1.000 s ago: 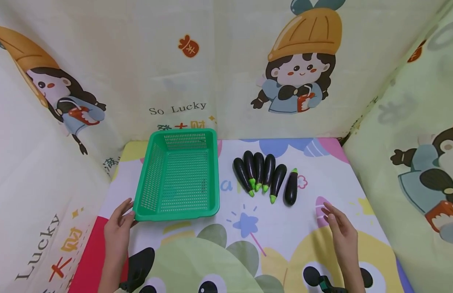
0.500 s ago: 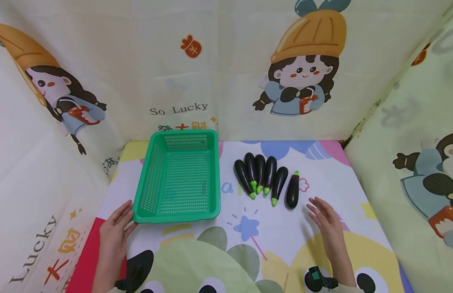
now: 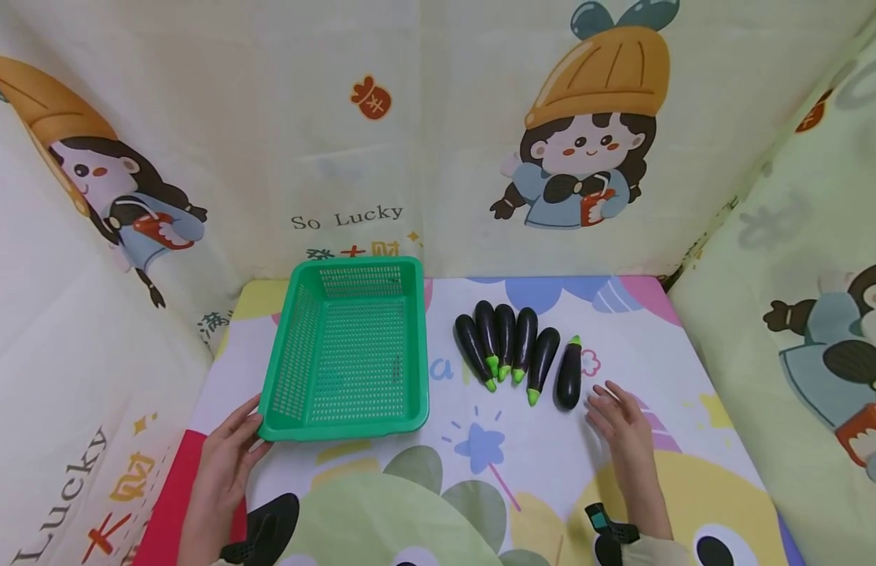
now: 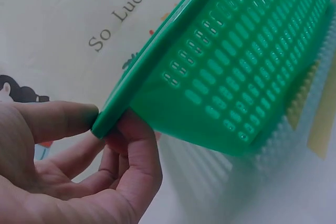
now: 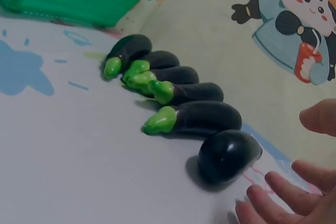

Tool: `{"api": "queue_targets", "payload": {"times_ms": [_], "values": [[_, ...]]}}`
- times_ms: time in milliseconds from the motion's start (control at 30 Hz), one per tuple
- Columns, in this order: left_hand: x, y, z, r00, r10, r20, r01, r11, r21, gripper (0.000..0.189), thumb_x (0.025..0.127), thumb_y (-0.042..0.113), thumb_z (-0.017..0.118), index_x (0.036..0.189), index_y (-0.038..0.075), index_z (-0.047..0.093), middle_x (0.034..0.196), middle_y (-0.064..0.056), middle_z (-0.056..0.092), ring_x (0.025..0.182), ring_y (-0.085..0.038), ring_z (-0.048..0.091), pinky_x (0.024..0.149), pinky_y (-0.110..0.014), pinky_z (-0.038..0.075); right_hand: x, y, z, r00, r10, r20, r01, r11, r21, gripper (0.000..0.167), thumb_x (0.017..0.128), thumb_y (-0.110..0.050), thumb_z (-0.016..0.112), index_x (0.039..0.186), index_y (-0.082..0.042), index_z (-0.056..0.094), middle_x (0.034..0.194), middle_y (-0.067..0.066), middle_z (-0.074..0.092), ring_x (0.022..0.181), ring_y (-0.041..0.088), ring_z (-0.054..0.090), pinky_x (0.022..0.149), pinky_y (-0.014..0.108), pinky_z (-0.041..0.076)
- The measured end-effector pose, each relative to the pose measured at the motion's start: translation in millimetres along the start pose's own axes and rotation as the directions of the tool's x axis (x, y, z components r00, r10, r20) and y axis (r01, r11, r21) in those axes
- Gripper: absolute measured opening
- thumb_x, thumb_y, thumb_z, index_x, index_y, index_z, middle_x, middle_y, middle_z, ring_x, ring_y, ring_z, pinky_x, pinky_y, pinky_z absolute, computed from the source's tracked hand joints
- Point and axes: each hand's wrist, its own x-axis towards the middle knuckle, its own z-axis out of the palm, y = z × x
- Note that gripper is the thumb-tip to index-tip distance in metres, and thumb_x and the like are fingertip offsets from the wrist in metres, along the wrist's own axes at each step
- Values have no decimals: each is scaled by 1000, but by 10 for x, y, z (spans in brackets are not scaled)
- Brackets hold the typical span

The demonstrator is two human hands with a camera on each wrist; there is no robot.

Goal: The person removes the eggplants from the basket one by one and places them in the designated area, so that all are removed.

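Steady the basket (image 3: pixel 346 431) on the table (image 3: pixel 537 440) with the left hand (image 3: pixel 222 462), clasping its near left corner between thumb and fingers. Rightward, past five bunched eggplants (image 3: pixel 505 334), cup the lone eggplant (image 3: pixel 568 381) by its fat end with the right hand (image 3: pixel 625 428), loosely spread, gripping nothing and seemingly just short of touching, though hard to judge in the dim wrist view.

Six dark eggplants (image 3: pixel 524 339) beside green basket (image 3: pixel 344 432)

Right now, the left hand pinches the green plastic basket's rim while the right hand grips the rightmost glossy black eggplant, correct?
Not quite: the right hand grips nothing; it is only near the rightmost glossy black eggplant, as the right wrist view shows. The rest is right.
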Motion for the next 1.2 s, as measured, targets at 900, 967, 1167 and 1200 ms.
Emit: {"api": "queue_targets", "payload": {"times_ms": [900, 967, 1167, 1200], "values": [[50, -30, -67, 997, 3, 73, -1, 1000, -16, 48, 107, 34, 59, 153, 35, 47, 113, 25, 68, 102, -1, 73, 87, -21, 62, 390, -7, 445, 951, 7, -309, -138, 904, -404, 65, 102, -42, 66, 149, -1, 50, 141, 26, 59, 77, 0, 56, 63, 12, 53], [47, -36, -70, 995, 29, 93, -28, 1000, -13, 40, 108, 33, 58, 147, 36, 51, 113, 24, 69, 101, -2, 73, 87, -23, 62, 402, 1, 447, 949, 1, -314, -136, 903, -408, 63, 102, -42, 66, 147, -1, 52, 140, 26, 60, 76, -1, 56, 62, 12, 53], [45, -60, -74, 990, 70, 123, -69, 998, -14, 26, 109, 31, 55, 135, 38, 56, 112, 22, 70, 99, -2, 74, 86, -23, 63, 426, 9, 459, 948, -18, -316, -130, 888, -440, 61, 102, -42, 66, 145, -1, 54, 138, 26, 61, 84, 9, 56, 61, 14, 52], [47, -63, -72, 990, 73, 124, -72, 997, -13, 27, 109, 31, 55, 135, 38, 56, 112, 22, 70, 99, -2, 74, 86, -23, 63, 429, 12, 461, 949, -22, -315, -128, 885, -448, 60, 102, -41, 66, 145, 0, 54, 137, 26, 61, 85, 11, 56, 61, 14, 52]]}}
